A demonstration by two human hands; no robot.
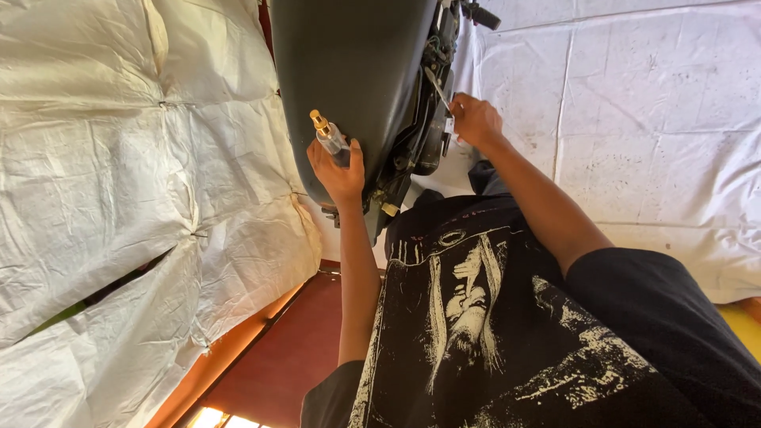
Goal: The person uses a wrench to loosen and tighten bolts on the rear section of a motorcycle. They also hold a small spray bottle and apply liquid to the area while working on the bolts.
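My left hand [339, 170] grips a small clear spray bottle [326, 133] with a gold top and rests against the black seat of a motorcycle [349, 63]. My right hand [476, 119] is closed around a thin light-coloured tool [437, 89], its tip at the dark parts [432, 135] below the seat's edge. Both arms reach out from my black printed T-shirt [476, 333], which fills the lower frame.
Crumpled white sheeting [119, 158] covers the left side, and more dirty white sheeting [650, 119] lies to the right. A red-brown floor strip [293, 349] runs beneath my left arm. A black handlebar grip [482, 14] pokes out at the top.
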